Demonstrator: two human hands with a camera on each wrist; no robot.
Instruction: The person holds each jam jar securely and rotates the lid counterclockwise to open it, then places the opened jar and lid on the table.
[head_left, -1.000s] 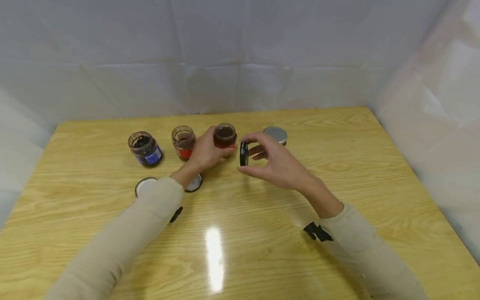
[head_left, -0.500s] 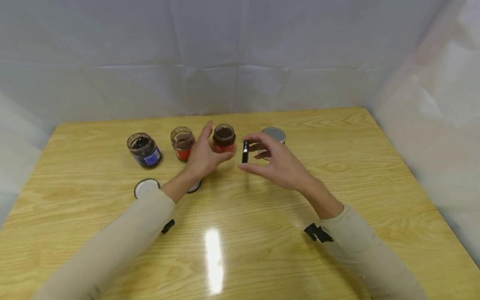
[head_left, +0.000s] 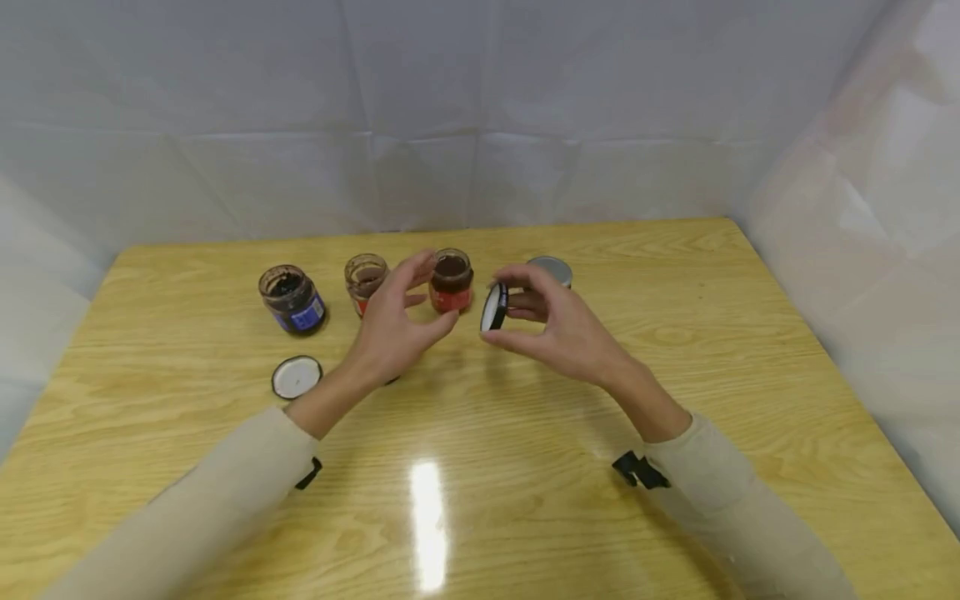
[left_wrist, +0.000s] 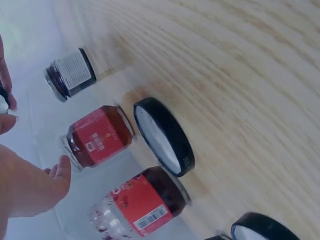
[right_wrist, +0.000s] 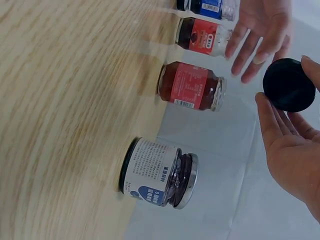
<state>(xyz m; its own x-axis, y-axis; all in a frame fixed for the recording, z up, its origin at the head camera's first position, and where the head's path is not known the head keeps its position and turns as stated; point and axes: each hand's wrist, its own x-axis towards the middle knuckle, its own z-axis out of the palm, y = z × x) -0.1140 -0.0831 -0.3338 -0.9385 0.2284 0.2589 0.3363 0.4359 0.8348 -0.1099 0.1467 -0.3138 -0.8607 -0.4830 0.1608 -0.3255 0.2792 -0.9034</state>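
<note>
Bright, even light from overhead. A white streak of glare lies on the near middle of the table (head_left: pixel 430 517), and soft, short shadows sit under the hands. The head view is sharp but bowed at its edges. Both wrist views are tilted, with the wood grain streaked by motion blur and the near jar (right_wrist: pixel 159 172) soft.
</note>
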